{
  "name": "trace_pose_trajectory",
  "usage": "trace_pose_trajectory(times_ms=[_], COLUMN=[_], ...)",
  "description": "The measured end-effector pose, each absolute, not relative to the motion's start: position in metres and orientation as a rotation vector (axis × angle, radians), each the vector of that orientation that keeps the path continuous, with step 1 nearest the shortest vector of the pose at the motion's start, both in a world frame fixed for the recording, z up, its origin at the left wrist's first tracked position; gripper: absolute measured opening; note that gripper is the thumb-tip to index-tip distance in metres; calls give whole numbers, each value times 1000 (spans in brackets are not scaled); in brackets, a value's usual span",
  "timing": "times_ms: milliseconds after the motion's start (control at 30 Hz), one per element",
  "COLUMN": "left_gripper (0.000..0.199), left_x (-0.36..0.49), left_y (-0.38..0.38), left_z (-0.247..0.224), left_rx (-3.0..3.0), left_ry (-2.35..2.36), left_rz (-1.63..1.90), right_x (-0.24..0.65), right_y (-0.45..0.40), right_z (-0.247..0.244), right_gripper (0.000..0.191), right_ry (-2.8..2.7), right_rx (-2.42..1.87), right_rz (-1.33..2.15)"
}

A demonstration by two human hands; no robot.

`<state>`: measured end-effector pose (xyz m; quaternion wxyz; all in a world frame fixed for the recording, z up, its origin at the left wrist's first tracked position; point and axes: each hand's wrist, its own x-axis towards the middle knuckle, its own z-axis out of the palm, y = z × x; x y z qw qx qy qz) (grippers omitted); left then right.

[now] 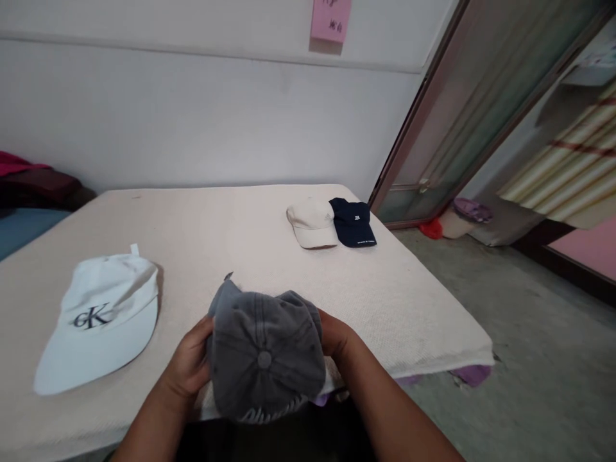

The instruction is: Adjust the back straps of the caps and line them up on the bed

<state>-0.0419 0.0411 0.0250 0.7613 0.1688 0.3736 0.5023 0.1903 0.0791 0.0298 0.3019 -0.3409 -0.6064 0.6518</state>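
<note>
- Gray cap (272, 359): held at the near edge of the cream cover (216, 224), crown button toward the wearer; left hand (190, 359) fingers clamped on its left side; right hand (334, 333) against its right side, fingertips hidden, closure cannot be told.
- Support both sides evenly; avoid creasing the soft crown.
- Edges: the cover's near edge runs beside the cap; room for moving lies ahead, between the white cap (103, 327) at left and the beige cap (312, 226) and navy cap (355, 224) beyond.

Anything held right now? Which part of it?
Yes: the gray cap. The left hand grips one side of its crown, the right hand the opposite side; the right fingers are mostly hidden behind it.
</note>
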Motion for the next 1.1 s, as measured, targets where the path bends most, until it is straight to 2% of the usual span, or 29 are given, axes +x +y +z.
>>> trace_pose_trajectory(times_ms=[200, 367, 533, 700, 800, 900, 1100], left_gripper=[29, 28, 27, 28, 20, 12, 27], left_x=[-38, -37, -25, -18, -16, -16, -24], left_y=[32, 23, 25, 36, 42, 46, 56], left_z=[28, 28, 26, 27, 31, 32, 26], left_rx=[513, 549, 523, 456, 520, 584, 615], left_ry=[752, 804, 845, 1008, 1013, 987, 1032], left_rz=[1037, 876, 865, 976, 1008, 1016, 1079], right_x=[194, 201, 197, 180, 170, 164, 162], right_y=[83, 92, 91, 93, 96, 97, 98], right_z=[30, 33, 23, 11, 8, 5, -6], right_gripper=[14, 32, 41, 36, 34, 22, 14], right_ry=[-1144, -914, -834, -736, -739, -881, -1174], right_rx=[-859, -593, -713, -894, -967, -1025, -1209], right_rz=[1931, 2123, 2119, 1982, 1955, 1922, 1799])
